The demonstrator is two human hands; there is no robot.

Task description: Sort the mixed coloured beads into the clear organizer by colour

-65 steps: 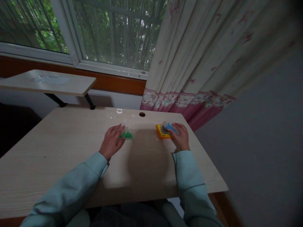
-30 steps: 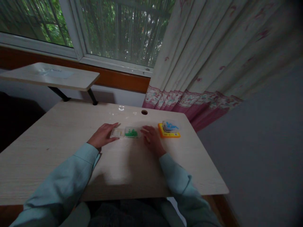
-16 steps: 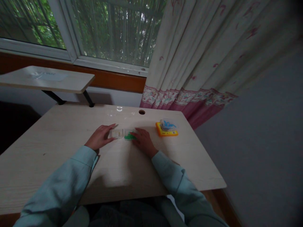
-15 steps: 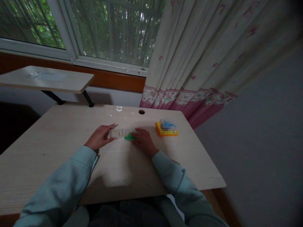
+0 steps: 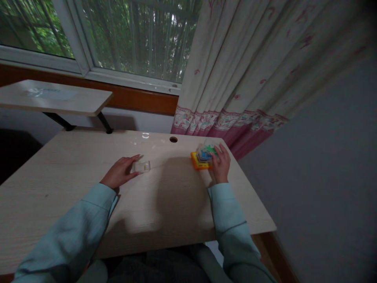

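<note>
My left hand (image 5: 120,171) rests on the table with thumb and fingers around the left end of a small clear plastic box (image 5: 141,166), whose contents look pale. Over on the right, my right hand (image 5: 220,163) grips a clear box with green pieces (image 5: 210,148), held tilted above a stack. Beneath it lies a clear box with blue contents (image 5: 204,156), on top of a yellow-orange box (image 5: 196,163). My right fingers partly cover the stack.
The pale wooden table (image 5: 88,157) has a round cable hole (image 5: 173,139) near its back edge. A raised shelf (image 5: 85,100) at the left carries clear plastic and a paper. A flowered curtain (image 5: 224,78) hangs behind the table's right side, beside the wall.
My right hand has carried the box with green pieces rightward from beside the pale box to above the stack. My left hand still holds the pale box. The view shifted slightly.
</note>
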